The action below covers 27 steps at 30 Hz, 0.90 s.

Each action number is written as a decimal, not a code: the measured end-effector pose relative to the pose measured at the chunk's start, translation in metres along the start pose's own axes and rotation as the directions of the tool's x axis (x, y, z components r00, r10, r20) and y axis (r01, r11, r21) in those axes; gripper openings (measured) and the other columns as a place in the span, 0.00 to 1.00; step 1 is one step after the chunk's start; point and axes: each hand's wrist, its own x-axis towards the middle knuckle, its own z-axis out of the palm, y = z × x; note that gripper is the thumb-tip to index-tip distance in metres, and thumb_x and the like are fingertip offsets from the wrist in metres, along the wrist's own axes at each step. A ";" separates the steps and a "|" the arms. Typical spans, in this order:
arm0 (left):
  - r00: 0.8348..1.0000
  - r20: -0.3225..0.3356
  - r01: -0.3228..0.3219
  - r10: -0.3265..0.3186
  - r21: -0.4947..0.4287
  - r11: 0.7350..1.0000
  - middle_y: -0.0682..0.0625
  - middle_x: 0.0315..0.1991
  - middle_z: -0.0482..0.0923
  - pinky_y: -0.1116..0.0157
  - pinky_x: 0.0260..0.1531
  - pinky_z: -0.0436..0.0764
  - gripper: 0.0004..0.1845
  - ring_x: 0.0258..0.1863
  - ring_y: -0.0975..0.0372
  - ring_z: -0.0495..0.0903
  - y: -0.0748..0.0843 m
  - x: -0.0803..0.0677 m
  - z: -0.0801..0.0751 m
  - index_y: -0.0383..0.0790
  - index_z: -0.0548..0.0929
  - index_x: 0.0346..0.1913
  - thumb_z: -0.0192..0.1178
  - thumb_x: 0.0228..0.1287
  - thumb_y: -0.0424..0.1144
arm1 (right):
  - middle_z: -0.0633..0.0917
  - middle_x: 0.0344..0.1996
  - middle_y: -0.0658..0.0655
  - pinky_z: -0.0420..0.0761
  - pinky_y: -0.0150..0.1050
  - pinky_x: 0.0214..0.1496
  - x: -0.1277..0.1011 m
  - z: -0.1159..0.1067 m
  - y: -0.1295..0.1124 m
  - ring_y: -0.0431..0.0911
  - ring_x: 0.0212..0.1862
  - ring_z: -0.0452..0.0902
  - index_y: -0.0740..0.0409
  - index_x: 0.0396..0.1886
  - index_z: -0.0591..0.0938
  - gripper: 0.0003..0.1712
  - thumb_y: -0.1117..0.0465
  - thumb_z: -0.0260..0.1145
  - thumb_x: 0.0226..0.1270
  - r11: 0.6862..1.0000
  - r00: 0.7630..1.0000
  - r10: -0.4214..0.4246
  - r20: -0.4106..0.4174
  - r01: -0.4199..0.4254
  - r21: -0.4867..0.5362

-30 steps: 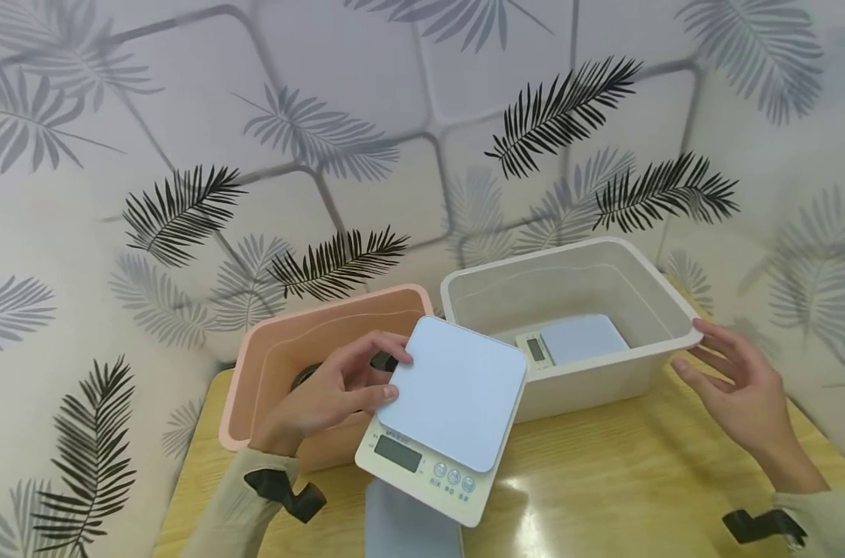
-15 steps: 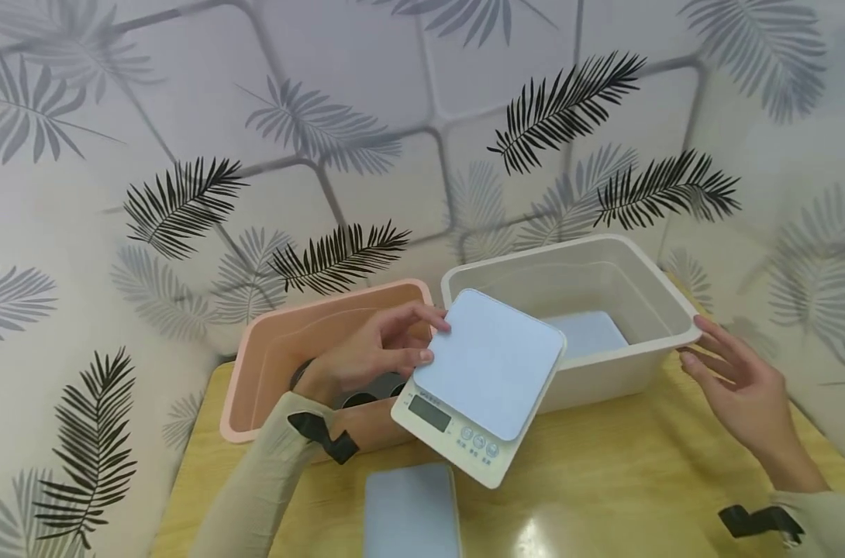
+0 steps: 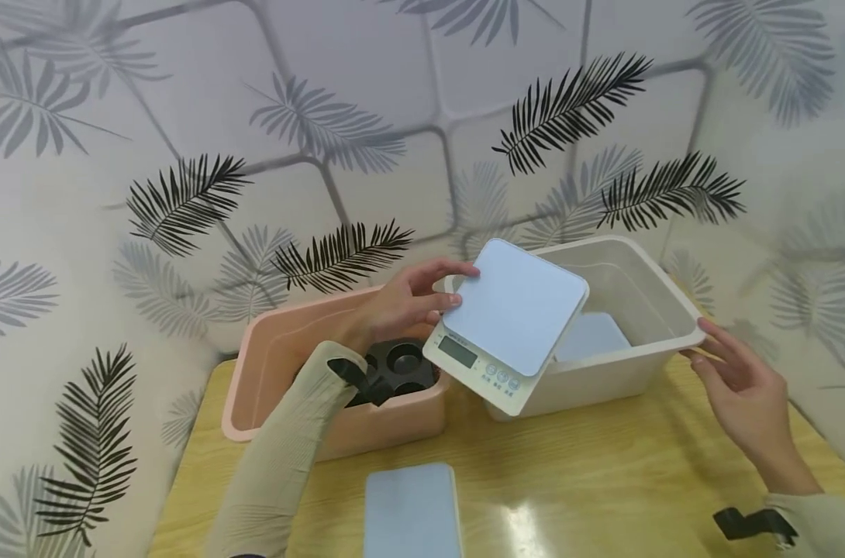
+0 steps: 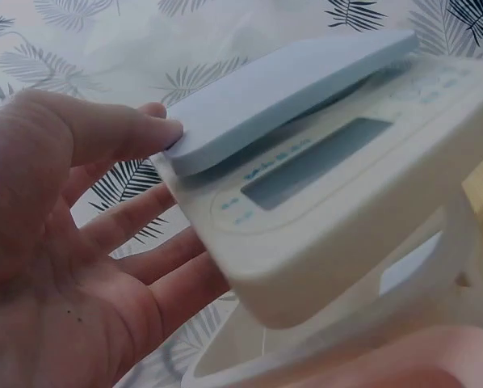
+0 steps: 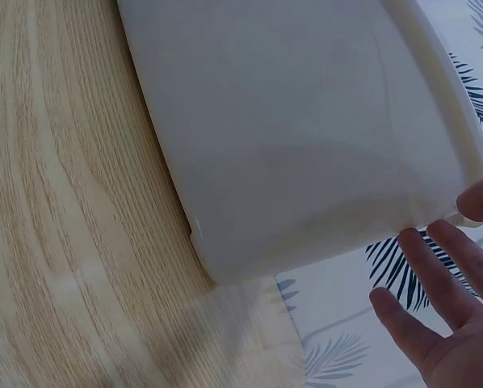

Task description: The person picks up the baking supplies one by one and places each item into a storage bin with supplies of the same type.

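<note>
My left hand (image 3: 401,302) pinches a cream digital kitchen scale (image 3: 520,306) by its left edge, thumb on the pale blue weighing plate. In the left wrist view the scale (image 4: 354,194) is tilted, its display and buttons toward me, and the other fingers reach beneath it. It hangs over the near left part of a white plastic bin (image 3: 604,384). Inside that bin lies another pale blue plate (image 3: 593,337), partly hidden by the held scale. At the bin's right end my right hand (image 3: 746,387) touches the rim corner, fingers loosely extended; the right wrist view shows fingertips (image 5: 415,242) at the bin wall.
A salmon-pink bin (image 3: 388,426) stands left of the white one, with a black muffin pan (image 3: 405,360) inside. On the wooden table (image 3: 604,473) in front lies a pale blue flat plate with a cream edge (image 3: 412,511). A leaf-patterned wall covering (image 3: 394,101) rises behind.
My left hand has carried the scale right and away from me, from in front of the pink bin to over the white bin. The right hand has stayed at the white bin's corner.
</note>
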 end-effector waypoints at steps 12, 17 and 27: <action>0.998 -0.017 -0.064 0.067 0.160 0.985 0.57 0.78 0.73 0.63 0.46 0.90 0.22 0.56 0.59 0.86 0.009 0.055 -0.001 0.51 0.81 0.73 0.63 0.82 0.37 | 0.89 0.60 0.37 0.84 0.20 0.55 -0.002 0.006 0.003 0.28 0.54 0.89 0.71 0.77 0.73 0.35 0.85 0.61 0.71 1.000 1.000 -0.015 0.016 0.015 -0.005; 0.997 0.018 -0.081 0.079 0.149 0.986 0.55 0.81 0.70 0.61 0.53 0.89 0.21 0.59 0.58 0.84 0.012 0.074 0.008 0.46 0.79 0.75 0.58 0.84 0.35 | 0.87 0.62 0.34 0.83 0.19 0.55 -0.004 0.005 0.004 0.26 0.54 0.88 0.70 0.78 0.72 0.36 0.85 0.61 0.71 0.995 0.999 -0.030 0.014 0.031 -0.092; 0.992 0.093 -0.114 0.082 0.418 0.901 0.48 0.79 0.72 0.64 0.52 0.88 0.19 0.53 0.54 0.87 0.006 0.097 0.024 0.42 0.81 0.70 0.53 0.84 0.29 | 0.85 0.55 0.26 0.84 0.18 0.47 -0.007 0.019 0.002 0.22 0.49 0.88 0.63 0.78 0.75 0.40 0.84 0.66 0.67 0.980 0.996 0.016 -0.086 -0.032 -0.196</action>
